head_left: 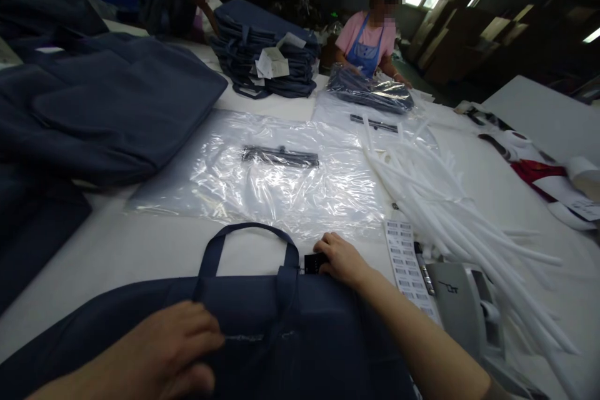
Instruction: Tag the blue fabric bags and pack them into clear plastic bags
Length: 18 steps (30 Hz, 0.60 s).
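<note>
A dark navy bag (pixel 319 337) lies across the front of the table, its looped handle (pixel 213 253) standing up at the far edge. My right hand (pixel 344 259) is closed on a small black hang tag (pixel 313 263) beside the handle's right end. Over the left part of the bag is my left hand (pixel 175 347), fingers bent and thumb apart from them, with nothing visible in its grip. A thin shiny streak shows on the bag just right of its fingertips; I cannot make out what it is.
Clear plastic bags (pixel 281 190) lie flat beyond the bag. To the right are white foam tubes (pixel 435 206), a barcode label sheet (pixel 405 262) and a grey dispenser (pixel 464 306). Navy bags (pixel 112 100) are piled left and behind. A co-worker in a blue apron (pixel 368 47) stands opposite.
</note>
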Motion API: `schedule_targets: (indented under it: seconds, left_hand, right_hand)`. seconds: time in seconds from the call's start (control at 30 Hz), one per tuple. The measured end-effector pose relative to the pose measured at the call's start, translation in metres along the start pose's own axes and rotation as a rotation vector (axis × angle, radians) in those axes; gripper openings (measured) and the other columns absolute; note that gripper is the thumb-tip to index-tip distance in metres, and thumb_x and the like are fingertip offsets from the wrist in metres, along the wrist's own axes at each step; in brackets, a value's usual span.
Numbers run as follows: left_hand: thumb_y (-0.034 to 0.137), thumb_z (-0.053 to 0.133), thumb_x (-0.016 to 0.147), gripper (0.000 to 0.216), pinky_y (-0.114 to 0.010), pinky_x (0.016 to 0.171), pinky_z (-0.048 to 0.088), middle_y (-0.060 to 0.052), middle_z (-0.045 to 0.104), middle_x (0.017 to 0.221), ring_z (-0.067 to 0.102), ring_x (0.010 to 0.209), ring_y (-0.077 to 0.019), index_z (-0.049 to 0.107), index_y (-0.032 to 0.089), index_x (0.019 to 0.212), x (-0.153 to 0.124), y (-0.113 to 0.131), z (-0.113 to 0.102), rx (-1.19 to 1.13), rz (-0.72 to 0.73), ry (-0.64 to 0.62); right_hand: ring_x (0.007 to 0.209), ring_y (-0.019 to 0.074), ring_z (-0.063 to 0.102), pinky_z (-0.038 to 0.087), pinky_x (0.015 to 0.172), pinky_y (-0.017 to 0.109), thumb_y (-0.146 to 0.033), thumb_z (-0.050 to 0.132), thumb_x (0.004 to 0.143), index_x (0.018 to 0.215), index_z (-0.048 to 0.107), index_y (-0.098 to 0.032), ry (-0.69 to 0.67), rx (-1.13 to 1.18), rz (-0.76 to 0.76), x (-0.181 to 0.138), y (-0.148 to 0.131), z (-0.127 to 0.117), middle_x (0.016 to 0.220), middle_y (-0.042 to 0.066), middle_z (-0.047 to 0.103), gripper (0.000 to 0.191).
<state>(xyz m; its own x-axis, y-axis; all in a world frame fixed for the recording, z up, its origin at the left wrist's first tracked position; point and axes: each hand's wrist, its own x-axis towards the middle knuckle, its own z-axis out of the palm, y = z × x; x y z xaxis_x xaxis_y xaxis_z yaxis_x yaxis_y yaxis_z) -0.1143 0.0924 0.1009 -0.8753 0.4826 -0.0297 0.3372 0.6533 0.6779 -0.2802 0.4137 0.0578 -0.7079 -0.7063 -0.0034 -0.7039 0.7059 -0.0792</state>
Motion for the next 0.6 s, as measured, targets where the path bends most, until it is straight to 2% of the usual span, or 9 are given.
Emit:
schedule_targets:
  seconds: [0.07, 0.13, 0.2, 0.23, 0.3, 0.37, 0.43, 0.5, 0.6]
  left_hand:
    - [0.044, 0.055, 0.088, 0.024, -0.024, 0.078, 0.043, 0.0, 0.069, 0.097, 0.062, 0.087, -0.0198, 0.07, 0.032, 0.102, 0.048, 0.01, -0.03, 0.021, 0.022, 0.069]
    - [0.046, 0.049, 0.091, 0.03, -0.025, 0.079, 0.042, -0.002, 0.069, 0.097, 0.061, 0.09, -0.0214, 0.07, 0.027, 0.099, 0.108, 0.018, -0.044, 0.004, 0.006, 0.177]
    - [0.045, 0.043, 0.091, 0.036, -0.028, 0.081, 0.041, -0.005, 0.069, 0.099, 0.06, 0.093, -0.0237, 0.069, 0.022, 0.1, 0.167, 0.019, -0.037, 0.009, -0.055, 0.147]
    - [0.044, 0.042, 0.09, 0.037, -0.031, 0.083, 0.04, -0.008, 0.068, 0.1, 0.06, 0.094, -0.0259, 0.069, 0.019, 0.098, 0.194, 0.017, -0.027, 0.033, -0.115, 0.058]
    - [0.046, 0.047, 0.086, 0.04, -0.035, 0.081, 0.041, -0.014, 0.069, 0.086, 0.06, 0.087, -0.0297, 0.07, 0.014, 0.08, 0.234, 0.01, -0.001, 0.052, -0.188, -0.102]
    - [0.052, 0.053, 0.081, 0.046, -0.037, 0.077, 0.041, -0.014, 0.064, 0.063, 0.059, 0.072, -0.0287, 0.064, 0.015, 0.057, 0.255, 0.002, 0.026, 0.032, -0.219, -0.251]
    - [0.057, 0.056, 0.077, 0.052, -0.035, 0.073, 0.041, -0.011, 0.059, 0.049, 0.055, 0.06, -0.0245, 0.057, 0.017, 0.044, 0.263, -0.003, 0.044, -0.021, -0.221, -0.398]
    - [0.06, 0.06, 0.073, 0.052, -0.032, 0.068, 0.041, -0.009, 0.06, 0.049, 0.053, 0.056, -0.0213, 0.058, 0.018, 0.044, 0.265, -0.003, 0.053, -0.104, -0.21, -0.524]
    - [0.057, 0.07, 0.063, 0.039, -0.028, 0.061, 0.04, -0.006, 0.069, 0.066, 0.058, 0.061, -0.0199, 0.069, 0.018, 0.063, 0.263, 0.002, 0.055, -0.276, -0.206, -0.626]
  right_hand:
    - [0.081, 0.0194, 0.053, 0.044, 0.069, 0.029, -0.013, 0.07, 0.076, 0.085, 0.062, -0.019, 0.172, -0.067, -0.024, -0.011, -0.005, -0.001, 0.086, 0.005, 0.061, 0.013]
    - [0.073, 0.018, 0.048, 0.04, 0.065, 0.03, -0.011, 0.061, 0.083, 0.077, 0.06, -0.019, 0.372, -0.148, -0.105, -0.022, -0.012, -0.002, 0.077, 0.003, 0.059, 0.009]
    - [0.07, 0.0177, 0.045, 0.037, 0.064, 0.031, -0.012, 0.054, 0.087, 0.076, 0.06, -0.019, 0.509, -0.179, -0.181, -0.031, -0.019, -0.003, 0.073, 0.003, 0.058, 0.015]
    - [0.069, 0.0174, 0.044, 0.036, 0.064, 0.031, -0.013, 0.052, 0.089, 0.076, 0.06, -0.018, 0.549, -0.174, -0.203, -0.036, -0.021, -0.003, 0.072, 0.003, 0.058, 0.016]
    - [0.068, 0.0169, 0.043, 0.036, 0.063, 0.031, -0.012, 0.048, 0.091, 0.076, 0.06, -0.018, 0.583, -0.152, -0.217, -0.046, -0.026, -0.004, 0.071, 0.003, 0.059, 0.02]
    - [0.069, 0.0167, 0.045, 0.036, 0.064, 0.032, -0.011, 0.046, 0.092, 0.077, 0.06, -0.017, 0.583, -0.134, -0.216, -0.057, -0.029, -0.004, 0.073, 0.004, 0.061, 0.021]
    - [0.07, 0.0167, 0.047, 0.037, 0.064, 0.032, -0.011, 0.047, 0.091, 0.08, 0.061, -0.017, 0.574, -0.13, -0.203, -0.068, -0.033, -0.003, 0.076, 0.004, 0.063, 0.019]
    - [0.07, 0.0169, 0.048, 0.037, 0.064, 0.033, -0.01, 0.05, 0.089, 0.084, 0.062, -0.017, 0.57, -0.124, -0.186, -0.078, -0.038, -0.003, 0.079, 0.005, 0.065, 0.016]
    - [0.075, 0.0183, 0.052, 0.037, 0.067, 0.034, -0.008, 0.052, 0.087, 0.091, 0.063, -0.015, 0.589, -0.091, -0.142, -0.089, -0.045, -0.002, 0.085, 0.006, 0.067, 0.014]
